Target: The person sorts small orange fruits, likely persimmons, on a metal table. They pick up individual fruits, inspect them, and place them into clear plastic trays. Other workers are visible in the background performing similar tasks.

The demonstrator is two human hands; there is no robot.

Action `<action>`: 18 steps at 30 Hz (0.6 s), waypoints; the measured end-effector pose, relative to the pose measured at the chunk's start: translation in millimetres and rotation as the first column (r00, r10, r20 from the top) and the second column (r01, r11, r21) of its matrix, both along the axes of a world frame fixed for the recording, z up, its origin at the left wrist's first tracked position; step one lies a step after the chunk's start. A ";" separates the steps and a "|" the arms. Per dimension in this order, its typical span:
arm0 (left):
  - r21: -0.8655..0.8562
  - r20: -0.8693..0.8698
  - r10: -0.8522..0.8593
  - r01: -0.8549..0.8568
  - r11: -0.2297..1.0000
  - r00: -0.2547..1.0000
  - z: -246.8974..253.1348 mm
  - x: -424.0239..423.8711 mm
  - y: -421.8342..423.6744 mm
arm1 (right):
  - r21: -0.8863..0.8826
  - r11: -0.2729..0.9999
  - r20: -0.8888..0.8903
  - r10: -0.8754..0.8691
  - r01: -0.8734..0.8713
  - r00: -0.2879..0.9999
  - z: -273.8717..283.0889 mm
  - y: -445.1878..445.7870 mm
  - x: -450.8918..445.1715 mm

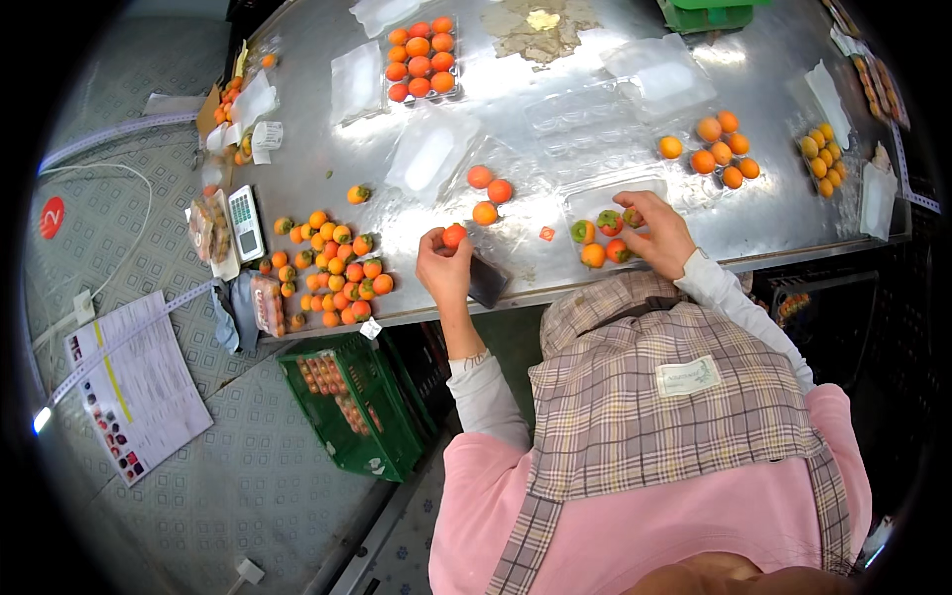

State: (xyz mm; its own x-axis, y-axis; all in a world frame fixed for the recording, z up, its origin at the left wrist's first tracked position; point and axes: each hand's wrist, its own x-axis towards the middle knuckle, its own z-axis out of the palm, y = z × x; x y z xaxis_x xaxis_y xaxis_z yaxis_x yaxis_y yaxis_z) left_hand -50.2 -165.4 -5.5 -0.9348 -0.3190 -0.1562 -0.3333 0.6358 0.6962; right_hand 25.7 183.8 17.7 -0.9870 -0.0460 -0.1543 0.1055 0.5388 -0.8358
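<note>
In the head view my left hand (440,271) pinches an orange-red persimmon (454,236) between thumb and fingertips, just above the metal table. A dark flat object (487,281) lies partly behind that hand. My right hand (660,236) reaches over a clear plastic tray (595,197) near the front edge. Several persimmons (593,255) sit in it, some with green calyxes facing up. One persimmon (634,217) lies between my right thumb and index finger; whether it is gripped cannot be told. Three loose persimmons (485,213) rest between the hands, farther back.
Many loose persimmons (335,260) cover the left front, beside a digital scale (244,216). A filled tray (419,63) stands at the back, more persimmons (721,153) to the right. Empty clear trays (580,119) lie mid-table. A green crate (349,416) stands below the left edge.
</note>
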 end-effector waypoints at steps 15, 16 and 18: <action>-0.285 -0.019 -0.180 0.167 0.944 0.984 -28.9 5.2 14.4 | 0.390 0.887 0.006 0.265 -0.246 0.964 -19.6 -31.8 -24.1; -0.297 -0.007 -0.178 0.168 0.940 0.984 -28.3 4.5 15.3 | 0.408 0.877 0.011 0.274 -0.255 0.962 -18.0 -33.5 -25.3; -0.293 -0.024 -0.198 0.183 0.938 0.980 -31.9 5.4 14.7 | 0.450 0.846 0.037 0.301 -0.285 0.953 -16.6 -37.3 -27.8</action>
State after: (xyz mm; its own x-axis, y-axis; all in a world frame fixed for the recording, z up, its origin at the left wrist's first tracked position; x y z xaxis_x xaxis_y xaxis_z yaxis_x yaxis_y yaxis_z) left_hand -44.8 -150.7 -37.4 -0.9868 -0.1585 -0.0337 -0.1547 0.8597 0.4867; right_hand -2.0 146.5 1.1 -0.9433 -0.2686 -0.1952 -0.1402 0.8552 -0.4990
